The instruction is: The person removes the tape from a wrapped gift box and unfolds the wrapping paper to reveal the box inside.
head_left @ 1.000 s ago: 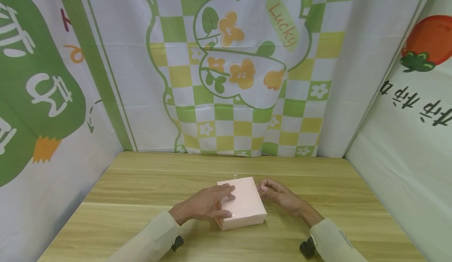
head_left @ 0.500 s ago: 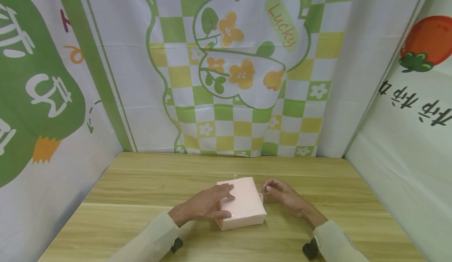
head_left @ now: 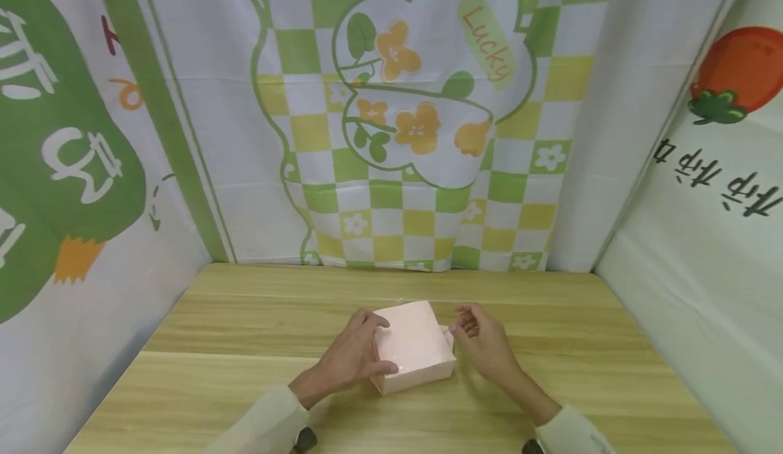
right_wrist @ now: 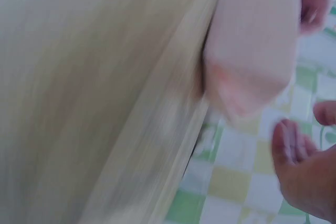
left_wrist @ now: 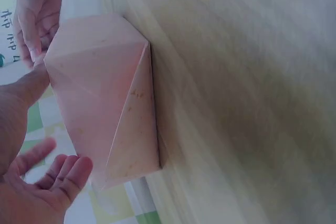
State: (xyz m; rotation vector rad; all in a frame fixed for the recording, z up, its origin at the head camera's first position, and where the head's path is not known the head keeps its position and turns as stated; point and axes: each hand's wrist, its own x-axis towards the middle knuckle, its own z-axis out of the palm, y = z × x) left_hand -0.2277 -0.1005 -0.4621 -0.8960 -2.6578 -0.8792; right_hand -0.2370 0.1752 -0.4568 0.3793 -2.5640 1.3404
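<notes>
A pale pink box with folded flaps lies on the wooden table. My left hand holds its left side, thumb at the near top edge and fingers at the far left corner. In the left wrist view, the box's creased end panel lies between thumb and fingers. My right hand is beside the box's right end, close to a small flap that sticks out there. In the right wrist view, its fingers are loosely bent and apart from the blurred box, with nothing visible between them.
The wooden table extends around the box. Behind it hangs a green and yellow checked curtain, with printed white cloth on the right and more on the left.
The box has shifted slightly left and away, with my left hand now at its edges instead of lying across the top. My right hand has come off the flap and turned.
</notes>
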